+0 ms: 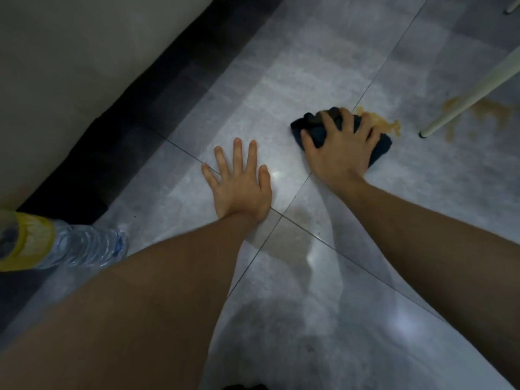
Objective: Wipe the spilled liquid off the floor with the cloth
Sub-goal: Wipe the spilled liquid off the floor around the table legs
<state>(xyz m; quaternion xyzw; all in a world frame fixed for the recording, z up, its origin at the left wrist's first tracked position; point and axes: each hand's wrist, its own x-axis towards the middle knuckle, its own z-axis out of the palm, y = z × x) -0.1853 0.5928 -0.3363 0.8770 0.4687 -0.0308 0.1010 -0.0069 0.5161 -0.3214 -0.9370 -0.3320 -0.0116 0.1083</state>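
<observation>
— While the right hand (342, 149) presses the cloth (316, 128), fingers clamped over it, what remains?
— Most: spilled liquid (378, 122) at its edge and beyond. Left hand (239, 184) lies flat, fingers spread.

I look down on a floor (323, 66) of large grey, glossy tiles with thin dark grout lines crossing diagonally. Bright patches of reflected light sit on the tiles near the centre and lower right. Along the upper left runs a pale beige wall (70, 66), edged at its base by a black skirting band (135, 130). A slender cream furniture leg (472, 94) with a dark foot slants in from the right; a second foot (510, 8) shows at the top right corner. The lighting is dim overall.
</observation>
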